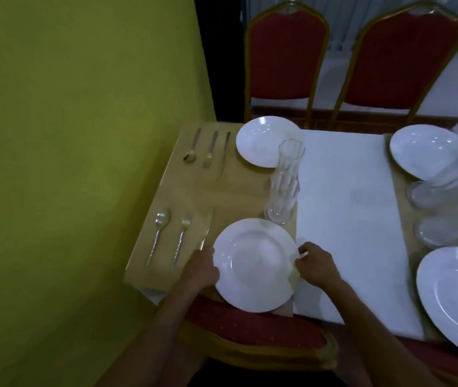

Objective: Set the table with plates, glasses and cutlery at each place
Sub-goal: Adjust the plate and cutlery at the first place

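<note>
— Where do we have the plate?
— At the near edge of the table, our left hand and right hand each pinching an opposite rim, probably so we can square it beside the knife, short of the glass.

Cutlery left of plate

Glossy white plate, metal cutlery
</note>
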A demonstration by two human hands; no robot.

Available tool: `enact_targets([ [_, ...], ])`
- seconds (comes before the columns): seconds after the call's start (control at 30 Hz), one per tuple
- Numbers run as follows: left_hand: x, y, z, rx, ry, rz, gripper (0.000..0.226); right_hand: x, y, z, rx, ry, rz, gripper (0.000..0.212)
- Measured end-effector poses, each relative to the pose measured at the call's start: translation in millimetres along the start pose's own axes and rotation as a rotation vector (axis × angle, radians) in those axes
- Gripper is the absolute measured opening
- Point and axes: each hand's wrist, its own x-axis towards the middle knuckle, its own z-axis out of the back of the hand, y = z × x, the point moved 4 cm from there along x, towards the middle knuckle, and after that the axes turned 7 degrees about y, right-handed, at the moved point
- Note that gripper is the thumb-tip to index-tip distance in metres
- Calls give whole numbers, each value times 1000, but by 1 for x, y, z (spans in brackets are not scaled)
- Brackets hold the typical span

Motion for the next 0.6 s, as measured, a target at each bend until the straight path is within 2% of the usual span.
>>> enact_targets([
  [0.2, 26, -4, 10, -1, -41, -148, 56, -4, 4, 1, 31, -113, -49, 21],
  [0.33, 30, 0, 15, 22, 8, -167, 46, -4, 6, -4, 42, -142, -61, 22],
  [0.6, 28, -8, 11, -63, 6, -157, 42, 1, -7, 9, 89, -184, -80, 27],
])
